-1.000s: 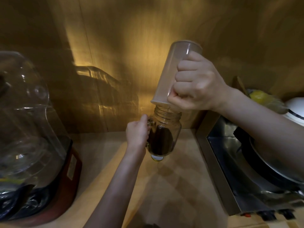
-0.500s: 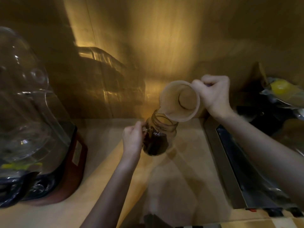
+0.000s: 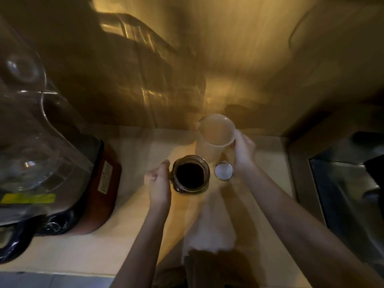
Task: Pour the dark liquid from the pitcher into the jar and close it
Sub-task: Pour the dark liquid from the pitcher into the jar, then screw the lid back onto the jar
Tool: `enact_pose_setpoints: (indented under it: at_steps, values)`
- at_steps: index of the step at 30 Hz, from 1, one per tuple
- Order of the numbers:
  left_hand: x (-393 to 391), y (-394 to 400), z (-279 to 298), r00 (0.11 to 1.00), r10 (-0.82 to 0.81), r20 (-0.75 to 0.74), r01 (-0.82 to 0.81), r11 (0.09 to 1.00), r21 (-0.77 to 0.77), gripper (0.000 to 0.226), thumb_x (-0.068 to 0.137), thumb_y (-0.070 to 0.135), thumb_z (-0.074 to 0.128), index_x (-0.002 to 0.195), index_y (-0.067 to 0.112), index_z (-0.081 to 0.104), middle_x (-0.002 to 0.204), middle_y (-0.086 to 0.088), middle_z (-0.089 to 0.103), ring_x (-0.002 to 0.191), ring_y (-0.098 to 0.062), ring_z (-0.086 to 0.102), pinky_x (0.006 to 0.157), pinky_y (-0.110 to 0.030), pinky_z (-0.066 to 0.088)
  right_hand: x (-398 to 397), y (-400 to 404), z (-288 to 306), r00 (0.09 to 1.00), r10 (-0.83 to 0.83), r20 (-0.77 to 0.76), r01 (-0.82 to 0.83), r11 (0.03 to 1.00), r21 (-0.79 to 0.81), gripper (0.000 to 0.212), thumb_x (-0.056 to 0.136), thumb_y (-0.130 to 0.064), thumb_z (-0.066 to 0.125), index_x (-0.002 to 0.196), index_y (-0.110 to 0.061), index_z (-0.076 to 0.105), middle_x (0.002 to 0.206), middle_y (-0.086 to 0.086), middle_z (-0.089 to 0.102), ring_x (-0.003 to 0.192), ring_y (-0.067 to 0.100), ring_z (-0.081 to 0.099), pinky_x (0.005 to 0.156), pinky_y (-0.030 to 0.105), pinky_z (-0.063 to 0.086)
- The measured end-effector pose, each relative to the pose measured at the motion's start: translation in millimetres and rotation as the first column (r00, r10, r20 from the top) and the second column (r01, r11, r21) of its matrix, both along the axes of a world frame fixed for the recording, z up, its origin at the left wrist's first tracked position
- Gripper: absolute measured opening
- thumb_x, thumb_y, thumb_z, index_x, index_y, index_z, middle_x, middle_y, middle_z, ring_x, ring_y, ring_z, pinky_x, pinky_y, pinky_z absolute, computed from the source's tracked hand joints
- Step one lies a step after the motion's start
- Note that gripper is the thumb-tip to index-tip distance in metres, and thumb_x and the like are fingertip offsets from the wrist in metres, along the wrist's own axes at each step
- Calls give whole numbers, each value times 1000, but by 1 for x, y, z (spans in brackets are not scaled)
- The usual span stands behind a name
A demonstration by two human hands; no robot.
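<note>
A glass jar (image 3: 191, 174) with a side handle stands upright on the wooden counter (image 3: 128, 242), its mouth uncovered and dark liquid inside. My left hand (image 3: 159, 183) grips its handle from the left. Behind it to the right stands the translucent plastic pitcher (image 3: 215, 136), upright and looking empty, with my right hand (image 3: 243, 151) closed around its right side. A small round lid (image 3: 223, 171) with a pale inside lies flat on the counter just right of the jar, below the pitcher.
A blender with a clear jug and red-brown base (image 3: 104, 183) fills the left side. A steel sink or stove edge (image 3: 301, 179) borders the counter on the right. A wood-panelled wall (image 3: 239, 59) rises close behind.
The pitcher went from upended over the jar to upright on the counter behind it. The jar came down onto the counter, and the lid is now in view beside it.
</note>
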State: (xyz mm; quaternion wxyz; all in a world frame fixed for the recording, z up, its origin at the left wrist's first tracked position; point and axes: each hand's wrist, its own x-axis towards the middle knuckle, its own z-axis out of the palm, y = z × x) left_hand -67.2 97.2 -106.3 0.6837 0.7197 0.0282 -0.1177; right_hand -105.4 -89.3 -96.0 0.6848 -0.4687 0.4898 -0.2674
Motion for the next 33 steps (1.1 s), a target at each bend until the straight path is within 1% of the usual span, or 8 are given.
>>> enact_pose_setpoints:
  at_steps: [5, 8, 10, 13, 18, 21, 27, 33]
  values:
    - [9, -11, -17, 996, -79, -48, 77, 997, -29, 38, 76, 23, 54, 54, -8, 51, 63, -14, 38, 52, -16, 33, 54, -28, 31, 16, 5, -38, 987, 17, -161, -21, 1000, -23, 45, 91, -17, 55, 49, -17, 37, 53, 0, 31, 49, 11, 26, 35, 12, 24]
    - [7, -12, -30, 982, -160, -99, 166, 985, 51, 29, 84, 17, 47, 59, 3, 53, 64, -7, 41, 42, -8, 40, 46, -12, 32, 21, 3, -55, 979, 25, -201, -31, 999, -29, 48, 92, -25, 57, 48, -16, 41, 50, -1, 36, 45, 7, 34, 33, 8, 26]
    - [2, -14, -37, 975, -149, -165, 173, 974, 145, 33, 91, 5, 40, 65, 24, 41, 63, 5, 37, 45, 13, 48, 48, -3, 35, 20, 2, -64, 976, 43, -214, -55, 997, -49, 51, 92, -27, 58, 45, -15, 43, 42, -5, 42, 40, 2, 40, 37, 7, 31]
    - [0, -20, -52, 974, -122, -192, 128, 992, 20, 46, 85, 4, 47, 43, 22, 44, 41, 9, 35, 36, -5, 33, 45, -17, 30, 13, -3, -75, 949, 99, -300, -141, 982, -123, 51, 92, -33, 57, 44, -16, 49, 43, -6, 48, 47, 4, 46, 51, 20, 38]
    - [-6, -22, -72, 957, -159, -242, 175, 984, 45, 60, 86, 9, 49, 27, 21, 43, 29, 13, 34, 37, -3, 33, 51, -21, 32, -14, -13, -87, 954, 91, -287, -155, 965, -210, 28, 97, -22, 45, 75, -16, 61, 75, -3, 61, 78, 18, 58, 73, 34, 46]
    - [-8, -22, -83, 954, -174, -244, 201, 975, 90, 54, 86, 10, 50, 34, 23, 46, 31, 10, 38, 38, -3, 34, 52, -22, 34, -37, -15, -101, 908, 173, -381, -315, 883, -348, 19, 90, -12, 45, 95, -13, 63, 97, 3, 62, 99, 26, 56, 82, 29, 44]
    - [-10, -19, -96, 933, -162, -320, 203, 974, 101, 42, 85, 13, 50, 43, 17, 53, 34, 8, 47, 46, -7, 42, 61, -33, 33, -56, -11, -119, 534, 411, -738, -806, 512, -298, 86, 70, -33, 77, 137, -6, 32, 139, 13, 39, 126, 29, 31, 104, 40, 28]
    - [-14, -20, -91, 952, -172, -252, 216, 964, 156, 42, 89, 11, 45, 48, 19, 54, 34, 10, 52, 41, 2, 47, 50, -8, 34, -52, -7, -120, 588, 319, -743, -758, 539, -368, 81, 71, -27, 80, 135, -5, 35, 129, 14, 47, 119, 31, 39, 98, 40, 34]
